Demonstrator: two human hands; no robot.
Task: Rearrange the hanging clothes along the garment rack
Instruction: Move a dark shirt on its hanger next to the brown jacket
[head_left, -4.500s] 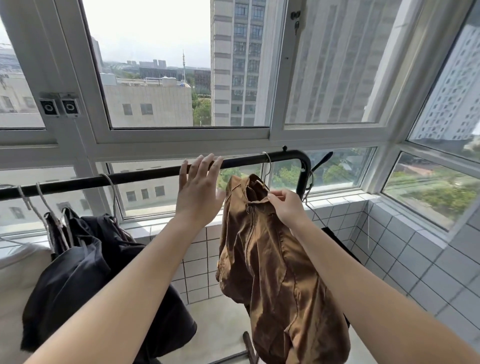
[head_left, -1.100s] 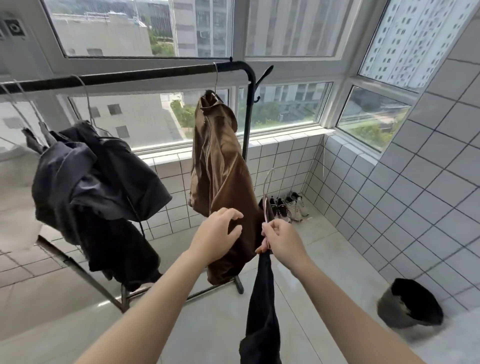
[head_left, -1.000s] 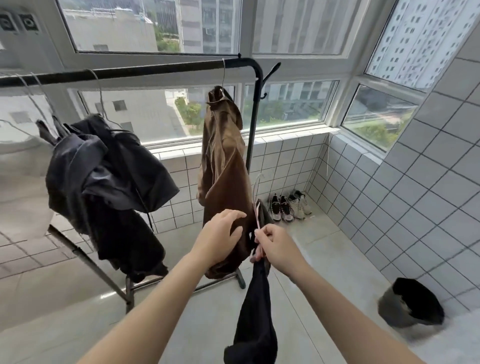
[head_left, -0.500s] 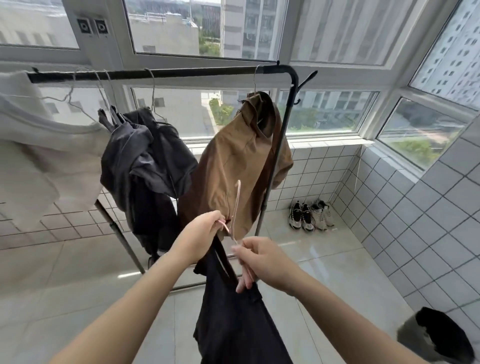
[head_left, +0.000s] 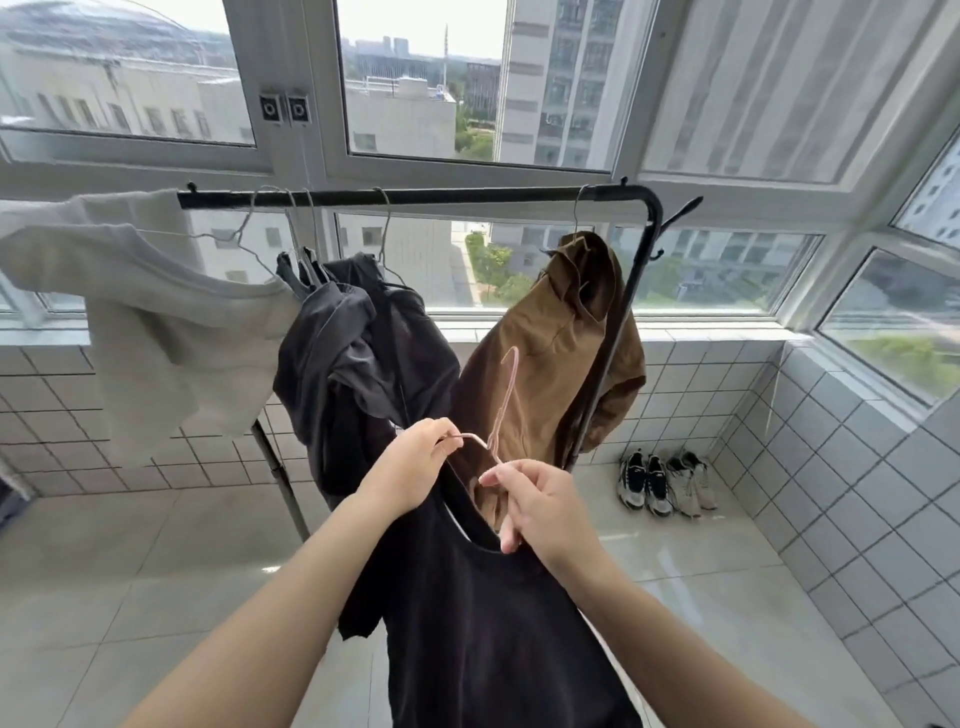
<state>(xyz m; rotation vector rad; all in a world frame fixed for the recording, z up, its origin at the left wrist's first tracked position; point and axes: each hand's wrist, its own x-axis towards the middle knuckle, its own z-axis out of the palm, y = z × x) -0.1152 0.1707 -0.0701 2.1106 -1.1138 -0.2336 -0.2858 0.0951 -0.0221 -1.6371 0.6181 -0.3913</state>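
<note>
Both hands grip a pink hanger (head_left: 500, 415) with a black shirt (head_left: 483, 613), low before the rack (head_left: 415, 197): left hand (head_left: 415, 467) pinches one arm; right hand (head_left: 540, 512) closes on the other. A brown jacket (head_left: 550, 358), dark clothes (head_left: 358, 364) and a pale top (head_left: 150, 312) hang from the bar.

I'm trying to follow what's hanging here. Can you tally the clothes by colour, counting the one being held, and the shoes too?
White garment: 1
Dark grey garments, bunched on the rack, separate pieces hard to tell: at least 1
Brown jacket: 1
Black top, held on a pink hanger by the left hand and right hand: 1
Shoes: 4
Total: at least 8
</note>
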